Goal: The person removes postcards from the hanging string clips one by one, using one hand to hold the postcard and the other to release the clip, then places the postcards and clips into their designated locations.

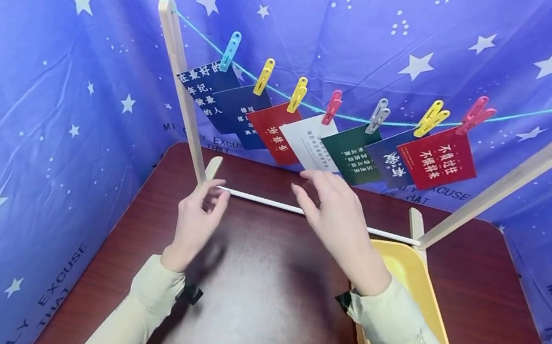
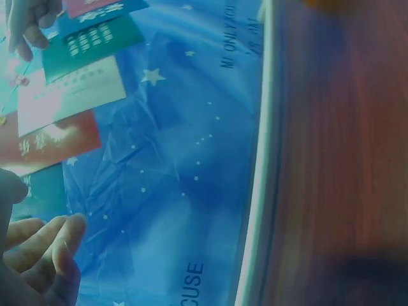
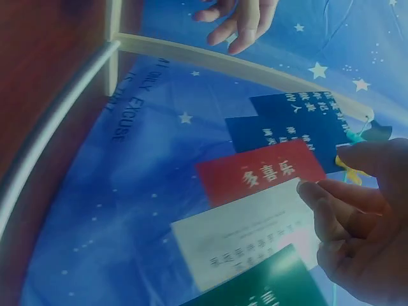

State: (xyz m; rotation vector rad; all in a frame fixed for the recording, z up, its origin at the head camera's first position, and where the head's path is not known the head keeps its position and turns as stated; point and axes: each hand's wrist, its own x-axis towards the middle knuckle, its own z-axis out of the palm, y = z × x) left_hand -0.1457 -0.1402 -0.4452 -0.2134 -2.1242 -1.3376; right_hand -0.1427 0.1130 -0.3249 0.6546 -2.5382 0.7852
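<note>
My left hand (image 1: 195, 222) hovers near the foot of the left wooden post, thumb and fingers loosely bent with a gap between them and nothing held. To its right my right hand (image 1: 340, 223) is raised just below the hanging cards, fingers relaxed and bent, also holding nothing. Several printed cards hang from a teal string (image 1: 307, 106): dark blue cards, a red card (image 1: 276, 132), a white card (image 1: 307, 144), a green card (image 1: 356, 155) and another red card (image 1: 438, 159) at right. Plastic pegs clip them, among them a blue peg (image 1: 230, 51) and a grey peg (image 1: 378, 116).
A wooden post (image 1: 183, 90) at left and another post (image 1: 527, 174) at right carry the string. A white rod (image 1: 266, 201) joins their feet. At the right of the brown table (image 1: 244, 310) lies a yellow tray (image 1: 415, 294), partly under my right arm. Starry blue cloth surrounds it.
</note>
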